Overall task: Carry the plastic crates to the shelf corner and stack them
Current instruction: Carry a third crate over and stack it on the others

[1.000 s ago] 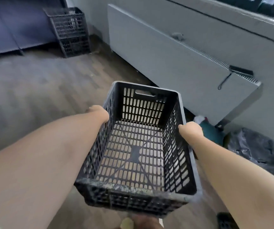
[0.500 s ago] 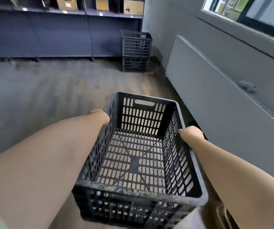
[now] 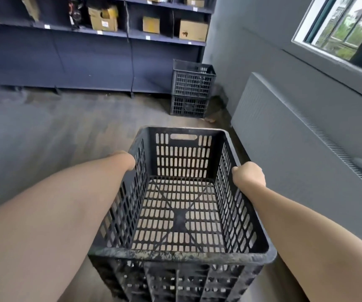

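While being carried at waist height, item one, the black slatted crate [image 3: 182,205], is presenting as rigid, empty and probably light; its dusty rim may be slippery. Left hand [image 3: 124,161] is clamping the left wall from outside, fingers hidden. Right hand [image 3: 250,174] is closing over the right rim. Long-side rims or the end-wall slot are looking like the best holds. Ahead, two stacked crates [image 3: 192,89] are waiting beside the shelf [image 3: 92,33], right of centre. Compared with earlier, the stack is appearing larger and nearer, and the shelf boxes are coming into view.
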